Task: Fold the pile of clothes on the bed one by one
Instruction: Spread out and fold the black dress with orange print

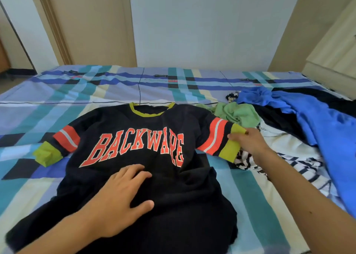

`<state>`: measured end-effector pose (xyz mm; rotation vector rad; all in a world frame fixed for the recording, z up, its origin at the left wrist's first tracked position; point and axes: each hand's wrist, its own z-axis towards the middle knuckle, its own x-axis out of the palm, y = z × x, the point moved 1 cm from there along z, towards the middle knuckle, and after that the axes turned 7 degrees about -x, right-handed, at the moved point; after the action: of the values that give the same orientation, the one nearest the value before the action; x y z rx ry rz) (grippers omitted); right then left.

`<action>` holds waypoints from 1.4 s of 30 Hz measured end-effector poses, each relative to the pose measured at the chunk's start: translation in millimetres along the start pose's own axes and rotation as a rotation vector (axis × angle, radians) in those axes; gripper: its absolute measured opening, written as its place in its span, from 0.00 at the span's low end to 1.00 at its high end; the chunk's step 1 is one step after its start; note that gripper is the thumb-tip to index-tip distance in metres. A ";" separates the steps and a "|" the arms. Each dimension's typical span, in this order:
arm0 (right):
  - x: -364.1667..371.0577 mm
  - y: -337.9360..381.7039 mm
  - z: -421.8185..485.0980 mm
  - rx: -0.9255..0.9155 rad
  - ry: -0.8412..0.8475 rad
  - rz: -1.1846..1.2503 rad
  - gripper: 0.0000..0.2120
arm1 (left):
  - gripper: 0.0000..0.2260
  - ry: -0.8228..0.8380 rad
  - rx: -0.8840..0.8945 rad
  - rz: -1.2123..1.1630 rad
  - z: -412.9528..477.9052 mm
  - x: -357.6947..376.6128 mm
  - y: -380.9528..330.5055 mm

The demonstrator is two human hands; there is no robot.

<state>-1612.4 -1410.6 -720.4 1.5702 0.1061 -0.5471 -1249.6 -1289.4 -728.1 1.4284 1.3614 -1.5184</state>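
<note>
A black T-shirt [169, 180] with orange lettering, orange sleeve stripes and lime green cuffs and collar lies face up on the bed [57, 99]. My left hand [119, 197] rests flat on its lower front with fingers straight. My right hand [248, 140] pinches the lime green cuff of the shirt's right-side sleeve. The pile of clothes [300, 130] lies at the right: a blue garment, a light green one, black ones and a black-and-white striped one.
The bed has a plaid sheet in blue, teal and cream. A wall and a beige door [90, 22] stand behind it. A pale cabinet [335, 57] is at the far right.
</note>
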 end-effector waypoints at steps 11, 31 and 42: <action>-29.8 -12.3 52.3 0.135 -0.295 0.396 0.34 | 0.46 0.177 0.049 0.105 34.3 35.9 -22.3; -39.5 17.6 30.7 -0.326 0.165 0.213 0.52 | 0.17 -0.033 -0.179 -0.942 169.7 -26.2 -131.9; -44.3 16.9 36.6 -0.353 0.090 0.284 0.49 | 0.26 0.349 -0.301 -1.134 277.9 -74.5 -212.4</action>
<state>-1654.7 -1435.8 -686.4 1.2371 0.0430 -0.2192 -1514.9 -1512.0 -638.8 0.7115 2.7562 -1.5656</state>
